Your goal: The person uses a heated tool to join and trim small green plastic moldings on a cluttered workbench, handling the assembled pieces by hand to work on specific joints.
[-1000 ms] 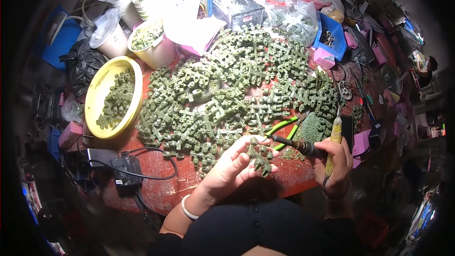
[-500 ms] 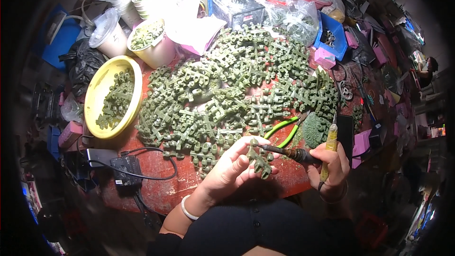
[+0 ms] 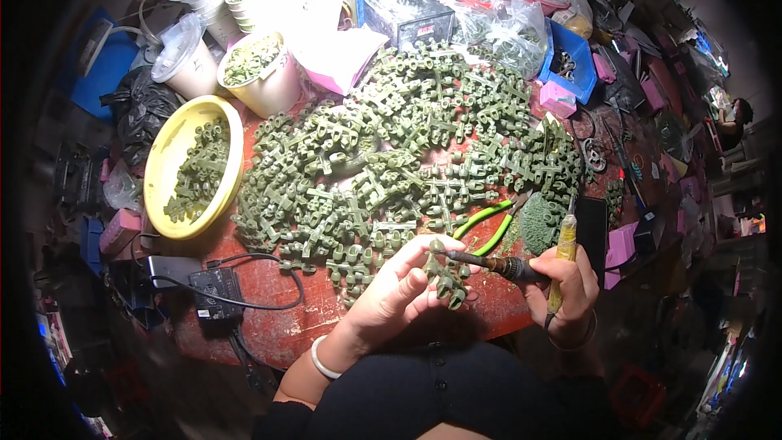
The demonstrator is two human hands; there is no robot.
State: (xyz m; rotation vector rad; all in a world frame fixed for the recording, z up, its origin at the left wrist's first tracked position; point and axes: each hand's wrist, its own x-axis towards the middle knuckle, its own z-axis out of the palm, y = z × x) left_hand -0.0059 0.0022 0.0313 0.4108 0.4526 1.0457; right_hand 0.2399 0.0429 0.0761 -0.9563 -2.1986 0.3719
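My left hand (image 3: 397,289), palm turned up, pinches a small green branched, wax-like piece (image 3: 444,279) with several cup-shaped ends. In my right hand (image 3: 570,293) is a black-handled soldering iron (image 3: 513,268), its thin dark tip against the upper end of that piece. The same hand also grips a yellow-handled knife-like tool (image 3: 564,265), which stands nearly upright with its narrow tip away from me. Just beyond my hands lie pliers (image 3: 493,236) with bright green handles. A large heap of similar green branched pieces (image 3: 391,155) spreads over the red table (image 3: 277,334).
A yellow basin (image 3: 155,171) with green pieces stands left, near white buckets (image 3: 269,85). A black power adapter (image 3: 217,293) with cables sits front left. To the right are a dark green crumbly mound (image 3: 538,224), a dark flat slab (image 3: 595,224) and a blue bin (image 3: 580,53).
The soldering iron and my right hand have shifted very slightly left, and the iron has turned a little. Its tip stays at the green piece, and my left hand has barely moved.
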